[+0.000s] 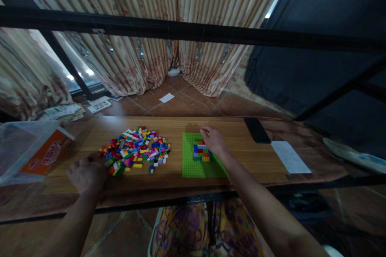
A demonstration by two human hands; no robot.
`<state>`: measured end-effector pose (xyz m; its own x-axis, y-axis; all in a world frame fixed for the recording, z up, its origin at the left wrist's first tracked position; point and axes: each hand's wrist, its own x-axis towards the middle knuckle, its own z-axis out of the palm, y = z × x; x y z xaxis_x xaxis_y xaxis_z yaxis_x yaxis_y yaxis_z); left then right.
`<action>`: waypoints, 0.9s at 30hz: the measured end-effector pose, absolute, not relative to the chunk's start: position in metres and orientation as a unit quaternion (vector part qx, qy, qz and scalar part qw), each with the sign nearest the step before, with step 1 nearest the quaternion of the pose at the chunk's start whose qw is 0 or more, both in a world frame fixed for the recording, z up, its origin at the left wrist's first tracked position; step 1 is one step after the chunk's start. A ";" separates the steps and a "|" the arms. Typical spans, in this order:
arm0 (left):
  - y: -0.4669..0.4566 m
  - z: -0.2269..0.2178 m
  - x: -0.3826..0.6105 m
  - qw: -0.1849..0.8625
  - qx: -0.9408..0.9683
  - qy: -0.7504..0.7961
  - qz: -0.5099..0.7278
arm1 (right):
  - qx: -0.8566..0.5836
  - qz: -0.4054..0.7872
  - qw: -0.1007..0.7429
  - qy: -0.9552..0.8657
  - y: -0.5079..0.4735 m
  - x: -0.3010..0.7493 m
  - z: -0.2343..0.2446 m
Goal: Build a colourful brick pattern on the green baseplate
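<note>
A loose pile of small multicoloured toy bricks (pixel 137 150) is spread over the left half of the wooden board. My left hand (pixel 87 174) rests on the board at the pile's near left edge, fingers apart and holding nothing visible. To the right lies a green studded baseplate (pixel 188 168), with a block of coloured bricks (pixel 201 151) built on its middle. Over the plate's far right part is my right hand (pixel 213 139), its thumb and fingertips pinched together. Whatever is between those fingertips is too small to make out.
A clear plastic tub (pixel 18 140) with an orange label stands at the far left. A black phone (pixel 257 130) and a white sheet of paper (pixel 291 156) lie to the right. A dark metal bar (pixel 187 32) crosses beyond the table, before striped curtains (pixel 144 4).
</note>
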<state>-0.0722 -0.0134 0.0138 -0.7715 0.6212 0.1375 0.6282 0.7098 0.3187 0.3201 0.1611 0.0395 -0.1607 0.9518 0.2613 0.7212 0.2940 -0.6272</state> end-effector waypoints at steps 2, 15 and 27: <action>-0.014 0.016 -0.070 0.027 -0.326 -0.934 -0.142 | -0.547 0.144 0.293 -0.771 0.161 0.302 0.036; -0.018 0.004 -0.069 0.086 -0.327 -0.926 -0.168 | -0.519 0.057 0.222 -0.824 0.178 0.276 0.003; -0.016 -0.004 -0.071 0.104 -0.322 -0.924 -0.178 | -0.492 0.085 0.217 -0.839 0.164 0.268 0.003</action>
<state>-0.0708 -0.0157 -0.0038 -0.7713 0.5578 0.3065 0.6317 0.7298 0.2613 0.2684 0.1641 0.0034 -0.4213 0.8626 0.2800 0.7889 0.5009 -0.3560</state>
